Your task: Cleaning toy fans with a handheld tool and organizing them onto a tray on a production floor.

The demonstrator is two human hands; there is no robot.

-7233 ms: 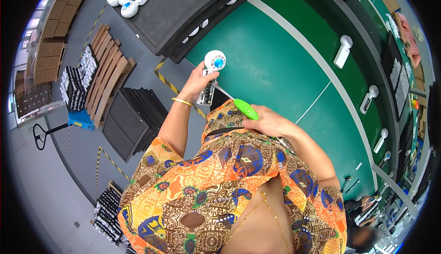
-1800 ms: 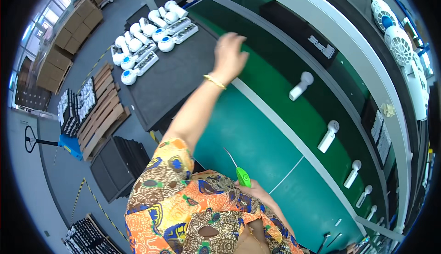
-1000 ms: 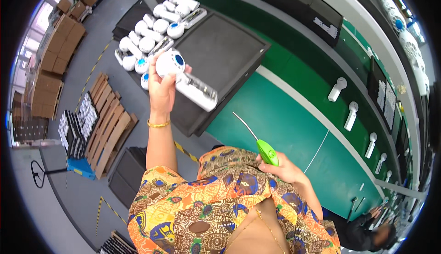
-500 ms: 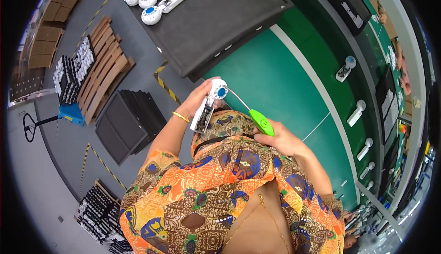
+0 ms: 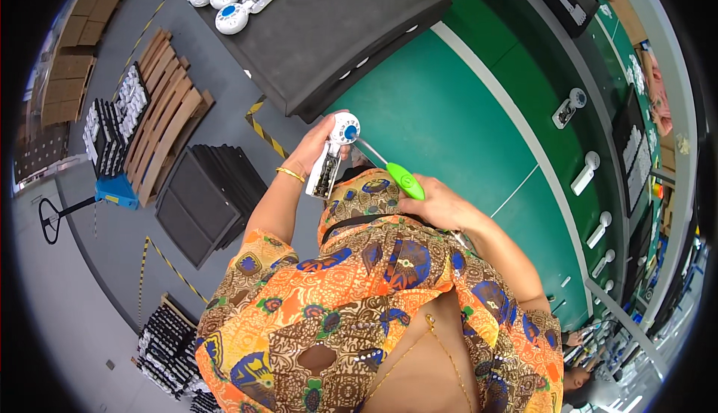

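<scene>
My left hand (image 5: 315, 146) is closed round a white handheld device (image 5: 329, 160) with a round head, a blue disc in it and an open handle showing dark inner parts. In my right hand (image 5: 431, 202) is a screwdriver (image 5: 404, 180) with a bright green handle and a thin metal shaft. Its shaft points up and left, and the tip meets the device's round head at or beside the blue disc. Some fingers of my left hand are hidden behind the device.
Similar white devices (image 5: 232, 18) lie on a stack of black trays (image 5: 329, 32) ahead. More devices (image 5: 585, 173) sit along the green bench at right. At left stand a wooden pallet (image 5: 166, 114), further black trays (image 5: 202, 196) and a blue pallet jack (image 5: 117, 192).
The screwdriver has moved left and up, its tip now at the blue disc rather than the head's edge. The device has shifted slightly up and left in my left hand.
</scene>
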